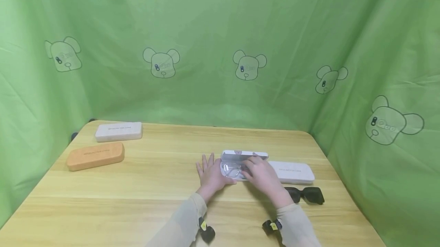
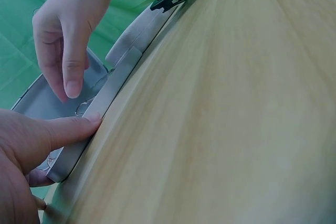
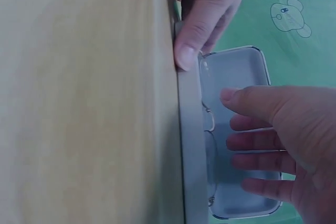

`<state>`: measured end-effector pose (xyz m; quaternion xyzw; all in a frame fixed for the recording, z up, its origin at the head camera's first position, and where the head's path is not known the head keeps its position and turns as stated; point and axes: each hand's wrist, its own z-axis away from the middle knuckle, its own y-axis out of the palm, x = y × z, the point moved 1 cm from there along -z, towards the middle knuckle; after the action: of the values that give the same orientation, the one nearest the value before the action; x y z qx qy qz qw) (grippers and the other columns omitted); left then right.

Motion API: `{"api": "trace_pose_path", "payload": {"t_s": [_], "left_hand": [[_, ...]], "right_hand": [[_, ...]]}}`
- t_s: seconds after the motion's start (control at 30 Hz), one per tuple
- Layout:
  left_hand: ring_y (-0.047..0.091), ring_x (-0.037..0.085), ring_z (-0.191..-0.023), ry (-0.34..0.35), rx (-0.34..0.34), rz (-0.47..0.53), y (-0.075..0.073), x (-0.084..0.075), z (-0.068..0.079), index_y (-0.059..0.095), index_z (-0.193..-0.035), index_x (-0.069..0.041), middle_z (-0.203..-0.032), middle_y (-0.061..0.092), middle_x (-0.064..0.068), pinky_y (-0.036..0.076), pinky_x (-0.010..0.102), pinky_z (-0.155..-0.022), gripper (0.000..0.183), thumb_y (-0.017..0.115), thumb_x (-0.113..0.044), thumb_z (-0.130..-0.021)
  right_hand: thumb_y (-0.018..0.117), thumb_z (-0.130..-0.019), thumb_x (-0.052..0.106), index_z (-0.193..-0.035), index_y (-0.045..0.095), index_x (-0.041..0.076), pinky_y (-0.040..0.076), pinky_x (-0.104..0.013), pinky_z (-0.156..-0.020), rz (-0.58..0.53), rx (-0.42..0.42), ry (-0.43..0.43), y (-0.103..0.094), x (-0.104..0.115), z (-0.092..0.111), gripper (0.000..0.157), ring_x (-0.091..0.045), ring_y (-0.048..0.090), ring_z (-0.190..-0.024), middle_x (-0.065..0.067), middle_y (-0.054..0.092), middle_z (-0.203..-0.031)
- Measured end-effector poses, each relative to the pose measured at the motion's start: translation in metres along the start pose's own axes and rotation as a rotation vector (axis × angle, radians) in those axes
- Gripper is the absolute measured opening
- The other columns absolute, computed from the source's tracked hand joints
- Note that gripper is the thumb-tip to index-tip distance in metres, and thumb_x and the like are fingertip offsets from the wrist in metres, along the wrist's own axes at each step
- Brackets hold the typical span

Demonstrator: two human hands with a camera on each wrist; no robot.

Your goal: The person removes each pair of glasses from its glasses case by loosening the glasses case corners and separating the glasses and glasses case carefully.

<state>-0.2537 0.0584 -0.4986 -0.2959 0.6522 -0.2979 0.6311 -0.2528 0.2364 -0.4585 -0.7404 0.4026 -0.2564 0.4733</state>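
Observation:
An open glasses case (image 1: 242,153), its patterned lid tipped back, lies right of the table's middle. Clear eyeglasses (image 1: 233,171) with thin metal parts rest in its grey interior. My left hand (image 1: 211,175) holds the case's left end, thumb along the front wall and other fingers around the end and spread outward. Over the case is my right hand (image 1: 262,174), its fingers (image 3: 257,141) apart and slightly bent in front of the lid, with nothing between them and the thumb. The glasses sit below these fingertips.
Directly right of the open case lies a shut white case (image 1: 293,171). Black sunglasses (image 1: 312,195) sit in front of it, partly behind my right wrist. At the table's far left are another white case (image 1: 118,131) and an orange case (image 1: 96,156). Green curtains (image 1: 206,98) surround the table.

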Motion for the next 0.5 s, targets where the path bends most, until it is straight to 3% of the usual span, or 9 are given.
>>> {"api": "trace_pose_path", "payload": {"t_s": [0.27,0.5], "left_hand": [[0.010,0.046,-0.149,0.000,0.003,-0.017,0.0012,0.0006,-0.0002,0.052,-0.137,-0.011,-0.158,0.030,0.018,0.001,0.067,-0.119,0.097,0.088,-0.053,-0.057],[0.010,0.046,-0.149,-0.001,0.003,-0.009,-0.0002,-0.0001,0.0000,0.052,-0.137,-0.011,-0.158,0.030,0.018,0.001,0.067,-0.119,0.097,0.088,-0.052,-0.057]], "right_hand": [[0.078,-0.080,0.027,-0.103,0.071,0.004,0.056,-0.046,-0.089,-0.005,-0.002,0.014,0.0067,-0.0019,0.0009,0.034,-0.028,0.066,-0.097,-0.010,0.072,-0.101],[0.073,-0.085,0.030,-0.108,0.070,0.005,0.054,-0.049,-0.090,0.018,0.052,0.039,0.0098,-0.0028,0.0017,0.034,-0.030,0.064,-0.103,-0.010,0.071,-0.106]]}}
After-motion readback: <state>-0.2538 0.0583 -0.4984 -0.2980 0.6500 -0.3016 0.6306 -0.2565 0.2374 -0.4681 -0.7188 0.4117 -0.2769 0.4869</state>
